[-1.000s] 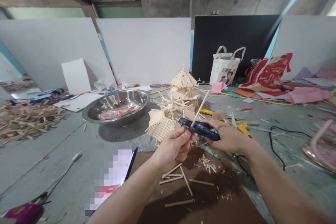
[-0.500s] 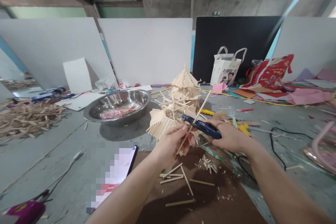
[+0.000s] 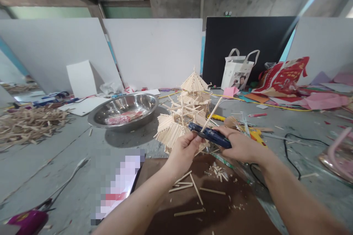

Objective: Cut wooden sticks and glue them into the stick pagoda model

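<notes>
A thin wooden stick (image 3: pixel 213 113) slants up and to the right, its lower part pinched in the fingers of my left hand (image 3: pixel 183 152). My right hand (image 3: pixel 242 145) is closed around a dark blue hand tool (image 3: pixel 211 134), which looks like a cutter; its exact kind is unclear. The tool's head lies against the stick just above my left fingertips. Right behind both hands stands a tiered model pavilion (image 3: pixel 172 132) made of wooden sticks. Below them, cut sticks (image 3: pixel 189 213) and small offcuts (image 3: pixel 219 172) lie on a brown board (image 3: pixel 228 224).
A steel basin (image 3: pixel 95 123) holding a wrapped packet stands at left, near a heap of wood strips (image 3: pixel 30 123). A phone (image 3: pixel 121 187) lies by my left forearm. A yellow glue gun (image 3: pixel 257 136) and a black cable (image 3: pixel 295 167) are at right.
My left hand has risen slightly and its fingers now grip the stick close to the tool. Less of the stick shows below the tool, which has shifted slightly left.
</notes>
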Available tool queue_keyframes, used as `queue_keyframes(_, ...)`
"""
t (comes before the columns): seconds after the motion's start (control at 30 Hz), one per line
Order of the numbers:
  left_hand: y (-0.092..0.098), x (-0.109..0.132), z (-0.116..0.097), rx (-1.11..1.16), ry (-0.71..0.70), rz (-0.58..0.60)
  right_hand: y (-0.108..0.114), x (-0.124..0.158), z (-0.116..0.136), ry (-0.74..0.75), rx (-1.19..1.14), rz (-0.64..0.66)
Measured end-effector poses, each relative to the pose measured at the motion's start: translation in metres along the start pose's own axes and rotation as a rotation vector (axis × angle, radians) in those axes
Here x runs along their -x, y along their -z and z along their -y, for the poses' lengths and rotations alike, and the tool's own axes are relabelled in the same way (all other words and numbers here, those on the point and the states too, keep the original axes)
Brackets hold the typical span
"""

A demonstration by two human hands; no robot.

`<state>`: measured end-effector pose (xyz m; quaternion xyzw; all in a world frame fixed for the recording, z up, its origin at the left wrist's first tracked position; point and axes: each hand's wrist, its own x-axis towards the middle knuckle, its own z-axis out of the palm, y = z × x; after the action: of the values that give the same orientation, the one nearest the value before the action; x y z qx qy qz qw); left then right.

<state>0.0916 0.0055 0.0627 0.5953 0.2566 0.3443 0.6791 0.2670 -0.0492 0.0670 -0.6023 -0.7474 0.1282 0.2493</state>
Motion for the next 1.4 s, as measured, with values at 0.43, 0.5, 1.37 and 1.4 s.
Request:
queue_keyframes(0.43, 0.011, 0.005, 0.000, 0.429, 0.303, 0.472, 0.006, 0.001, -0.007, 0.227, -0.126, 0.079)
queue_keyframes(0.5, 0.014, 0.006, -0.001, 0.499, 0.320, 0.581, 0.008, 0.002, -0.012, 0.193, -0.100, 0.089)
queue_keyframes(1.37, 0.003, 0.001, -0.006, -0.571, -0.054, 0.071, 0.015, 0.002, -0.081, -0.571, 0.500, -0.184)
queue_keyframes(1.4, 0.003, 0.001, -0.005, -0.566, -0.052, 0.074, 0.022, 0.006, -0.066, -0.557, 0.498, -0.354)
